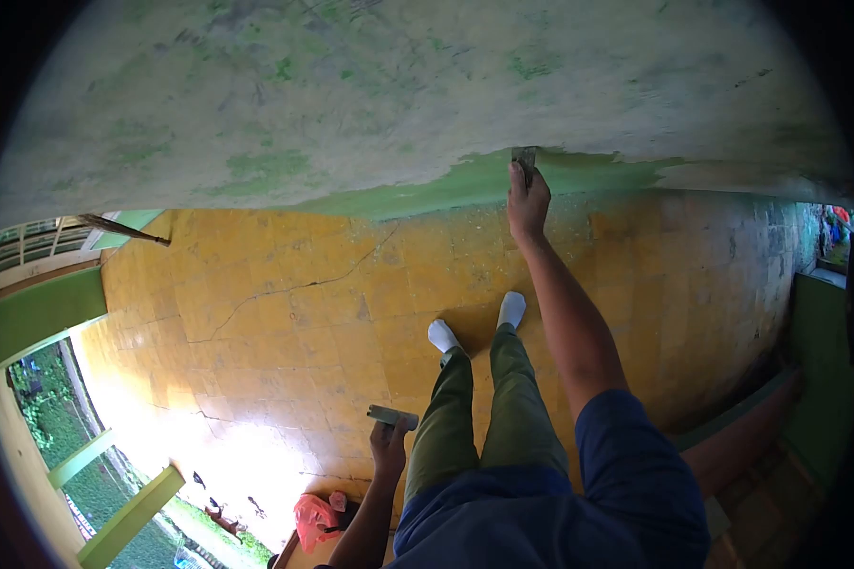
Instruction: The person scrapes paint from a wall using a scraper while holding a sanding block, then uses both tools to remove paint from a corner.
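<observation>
So I'm watching this from far off through the head camera, and the right arm is the one that's really stretched out. The right hand (529, 203) is way out in front at the wall (351, 100), elbow nearly straight, forearm bare below a dark blue sleeve (626, 446). I've got those fingers clamped around a scraper (524, 156), thumb up along one side of it. The scraper's flat end points away from me and sits over the wall right at the ragged edge where the patchy whitish layer meets a smoother green strip (427, 188). Can't tell from this angle whether the blade is actually pressed on the surface.

The left hand (389, 448) is a different story: held low, well apart from the wall, out beside the left leg of the green trousers (446, 422). Forearm comes up from the bottom edge, fingers closed on the lower side of a grey-green slab (393, 416), which lies roughly crosswise over the hand. Some of the fingers are hidden from me, so I can't make out exactly how each one sits.

Below, two feet in white socks (442, 336) stand on the yellow tiled floor (304, 332), with a long crack running across it. There's a broom (123, 229) over by the left end of the wall, and a pinkish-red plastic bag (314, 522) near the left forearm.
</observation>
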A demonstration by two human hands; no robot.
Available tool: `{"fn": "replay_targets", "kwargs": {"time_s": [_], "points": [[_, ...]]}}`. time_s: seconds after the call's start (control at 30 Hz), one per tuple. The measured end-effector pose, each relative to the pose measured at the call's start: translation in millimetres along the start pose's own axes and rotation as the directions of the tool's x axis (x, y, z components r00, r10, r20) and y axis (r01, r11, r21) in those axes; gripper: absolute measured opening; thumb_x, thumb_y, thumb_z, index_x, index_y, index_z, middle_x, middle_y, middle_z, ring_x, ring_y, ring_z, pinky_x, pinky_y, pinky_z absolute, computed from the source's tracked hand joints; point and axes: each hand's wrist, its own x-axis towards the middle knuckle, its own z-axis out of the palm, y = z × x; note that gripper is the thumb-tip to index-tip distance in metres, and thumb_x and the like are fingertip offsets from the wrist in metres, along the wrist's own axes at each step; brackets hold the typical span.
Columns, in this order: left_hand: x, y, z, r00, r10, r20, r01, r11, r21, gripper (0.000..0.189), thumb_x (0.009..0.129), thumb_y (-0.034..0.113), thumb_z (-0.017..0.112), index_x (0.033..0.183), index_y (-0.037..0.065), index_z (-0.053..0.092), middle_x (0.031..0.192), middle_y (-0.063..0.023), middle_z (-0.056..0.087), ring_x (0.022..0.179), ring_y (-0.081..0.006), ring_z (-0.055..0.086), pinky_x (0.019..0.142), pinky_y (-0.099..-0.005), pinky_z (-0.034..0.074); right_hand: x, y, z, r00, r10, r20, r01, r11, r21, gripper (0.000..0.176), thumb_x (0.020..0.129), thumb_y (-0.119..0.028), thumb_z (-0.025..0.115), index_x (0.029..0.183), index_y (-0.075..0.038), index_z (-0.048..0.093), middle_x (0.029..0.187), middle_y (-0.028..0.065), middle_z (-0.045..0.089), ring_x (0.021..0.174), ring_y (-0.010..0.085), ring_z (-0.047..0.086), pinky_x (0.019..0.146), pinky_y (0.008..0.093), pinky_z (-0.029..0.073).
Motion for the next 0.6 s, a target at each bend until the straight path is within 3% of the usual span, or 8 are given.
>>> {"fn": "replay_targets", "kwargs": {"time_s": [0.03, 0.13, 0.27, 0.4, 0.57, 0.6], "points": [[5.5, -2.8, 2.7, 1.000, 0.010, -0.014, -0.010, 0.999, -0.035, 0.011, 0.087, 0.006, 0.055, 0.091, -0.004, 0.055, 0.086, -0.0099, 0.062, 0.080, -0.0135, 0.059, 0.072, -0.0251, 0.046, 5.8, 0.5, -1.5, 0.999, 0.027, 0.017, -0.027, 1.000, -0.003, 0.041, 0.087, -0.038, 0.056, 0.079, 0.003, 0.057, 0.062, 0.0144, 0.055, 0.054, 0.0237, 0.053, 0.054, 0.0350, 0.041], [4.6, -7.9, 6.9, 1.000, -0.001, -0.029, -0.002, 0.997, -0.076, 0.010, 0.087, 0.006, 0.055, 0.090, -0.004, 0.055, 0.084, -0.0088, 0.061, 0.078, -0.0128, 0.059, 0.071, -0.0248, 0.046, -13.2, 11.9, -11.4, 0.997, -0.066, -0.051, 0.061, 0.994, -0.087, 0.042, 0.087, -0.037, 0.056, 0.078, 0.003, 0.056, 0.061, 0.0140, 0.054, 0.053, 0.0235, 0.051, 0.053, 0.0351, 0.041], [5.9, 2.2, 15.0, 0.999, 0.022, -0.036, -0.027, 0.989, -0.145, 0.010, 0.087, 0.006, 0.055, 0.088, -0.004, 0.055, 0.081, -0.0076, 0.061, 0.076, -0.0116, 0.058, 0.070, -0.0241, 0.046, -19.6, 11.0, -9.2, 0.997, -0.080, -0.022, 0.077, 0.990, -0.119, 0.041, 0.087, -0.037, 0.056, 0.077, 0.003, 0.055, 0.060, 0.0139, 0.053, 0.053, 0.0236, 0.050, 0.053, 0.0350, 0.041], [3.8, -2.2, 9.2, 1.000, 0.000, -0.016, 0.000, 1.000, -0.013, 0.011, 0.086, 0.007, 0.056, 0.089, -0.004, 0.055, 0.082, -0.0080, 0.061, 0.076, -0.0114, 0.058, 0.069, -0.0239, 0.046, 6.9, -4.4, -2.2, 1.000, -0.011, -0.005, 0.011, 1.000, -0.021, 0.041, 0.087, -0.037, 0.056, 0.077, 0.002, 0.056, 0.059, 0.0138, 0.053, 0.053, 0.0227, 0.051, 0.053, 0.0345, 0.041], [11.1, -4.9, 14.7, 0.999, 0.001, -0.038, -0.004, 0.997, -0.083, 0.012, 0.086, 0.007, 0.057, 0.089, -0.004, 0.055, 0.081, -0.0079, 0.061, 0.076, -0.0110, 0.058, 0.068, -0.0235, 0.045, -7.8, 12.6, -9.5, 1.000, 0.019, 0.004, -0.019, 1.000, -0.010, 0.042, 0.087, -0.038, 0.056, 0.076, 0.003, 0.056, 0.058, 0.0140, 0.052, 0.052, 0.0219, 0.051, 0.053, 0.0345, 0.041], [12.1, -3.4, 15.1, 0.999, 0.008, -0.039, -0.011, 0.996, -0.084, 0.012, 0.086, 0.007, 0.057, 0.089, -0.004, 0.055, 0.081, -0.0079, 0.061, 0.076, -0.0110, 0.058, 0.068, -0.0235, 0.045, -13.8, 16.6, -12.0, 1.000, -0.014, 0.006, 0.014, 0.996, -0.087, 0.043, 0.086, -0.039, 0.057, 0.076, 0.003, 0.056, 0.058, 0.0141, 0.053, 0.052, 0.0225, 0.051, 0.053, 0.0347, 0.041]]}}
